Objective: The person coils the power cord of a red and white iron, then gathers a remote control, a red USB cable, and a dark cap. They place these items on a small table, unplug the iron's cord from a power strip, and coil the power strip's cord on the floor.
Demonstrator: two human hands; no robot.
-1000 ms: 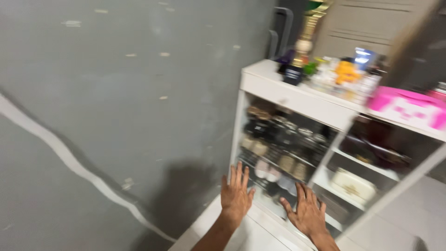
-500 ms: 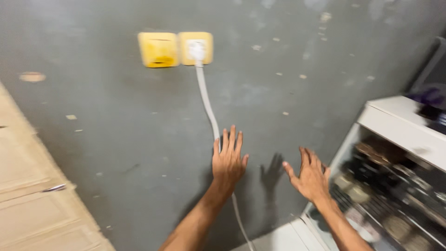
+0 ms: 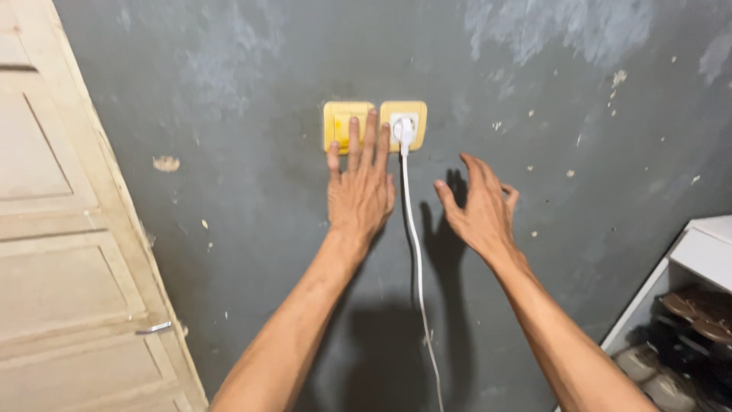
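Two yellow wall plates sit side by side on a grey wall: a switch plate (image 3: pixel 338 122) on the left and a socket (image 3: pixel 415 114) on the right. A white plug (image 3: pixel 402 131) sits in the socket, and its white cable (image 3: pixel 415 259) hangs straight down. My left hand (image 3: pixel 360 187) is raised flat with fingers spread, its fingertips over the switch plate. My right hand (image 3: pixel 479 206) is open a little right of the cable and lower than the socket, holding nothing.
A pale wooden door (image 3: pixel 53 252) with a small metal handle (image 3: pixel 154 329) fills the left side. A white shelf unit (image 3: pixel 705 255) holding shoes (image 3: pixel 698 313) stands at the lower right. The grey wall (image 3: pixel 579 91) is chipped and patchy.
The view swung left and up from the shelf unit to the wall plates. Both hands rose along the wall; my left hand's fingertips now lie over the switch plate.
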